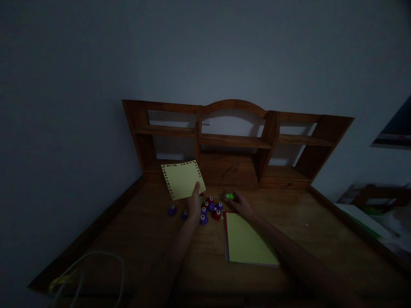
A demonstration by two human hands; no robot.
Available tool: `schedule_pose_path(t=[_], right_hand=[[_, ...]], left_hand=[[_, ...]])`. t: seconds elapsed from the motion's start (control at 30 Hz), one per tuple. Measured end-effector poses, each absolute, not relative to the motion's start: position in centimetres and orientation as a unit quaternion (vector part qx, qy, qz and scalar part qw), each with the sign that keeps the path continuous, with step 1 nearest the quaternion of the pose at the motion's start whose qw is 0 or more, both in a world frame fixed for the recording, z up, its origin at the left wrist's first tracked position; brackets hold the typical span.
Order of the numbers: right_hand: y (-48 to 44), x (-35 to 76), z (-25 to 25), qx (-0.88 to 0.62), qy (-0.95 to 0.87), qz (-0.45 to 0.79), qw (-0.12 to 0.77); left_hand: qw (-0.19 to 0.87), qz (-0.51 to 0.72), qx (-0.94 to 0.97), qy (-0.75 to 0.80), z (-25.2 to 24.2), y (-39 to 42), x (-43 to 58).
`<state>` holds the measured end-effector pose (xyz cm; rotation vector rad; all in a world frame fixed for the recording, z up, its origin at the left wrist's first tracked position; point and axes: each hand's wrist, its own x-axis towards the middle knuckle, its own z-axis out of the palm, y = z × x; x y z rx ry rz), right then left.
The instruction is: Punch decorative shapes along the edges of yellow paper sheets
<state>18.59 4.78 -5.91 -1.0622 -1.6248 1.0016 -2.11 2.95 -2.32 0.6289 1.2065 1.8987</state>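
Pinched at its lower right corner, a yellow sheet of paper [182, 179] is held up by my left hand [194, 204], thumb on top. Small dark punched shapes run along three of its edges. My right hand [243, 206] has its fingers on a green craft punch [229, 196] with a white button, at the desk's middle. Between the hands lie several small punches in purple and red, among them a purple punch [204, 219] and a red punch [216, 214]. Another purple punch [172, 210] sits left of my left hand. Part of a green one is hidden behind that hand.
A stack of coloured paper [248, 241], yellow on top, lies under my right forearm. The wooden desk [154, 244] has a raised shelf unit [229, 160] along its back. A pale cable [105, 253] loops at the front left. White items [364, 220] lie beyond the right edge.
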Motion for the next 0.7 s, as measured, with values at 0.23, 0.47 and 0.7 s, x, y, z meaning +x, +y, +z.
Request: schedule_pose_path(t=[0.23, 0.47, 0.7], right_hand=[[5.6, 18.0, -6.4, -0.411, -0.711, 0.363, 0.439], [6.2, 19.1, -7.2, -0.405, -0.729, 0.35, 0.426], [5.5, 19.7, -7.1, -0.386, -0.744, 0.346, 0.421]], left_hand=[[0.397, 0.748, 0.247, 0.47, -2.5, 3.1, -2.0], [0.382, 0.741, 0.263, 0.486, -2.0, 2.6, -1.9], [0.32, 0.762, 0.282, 0.487, -1.7, 2.5, -1.9]])
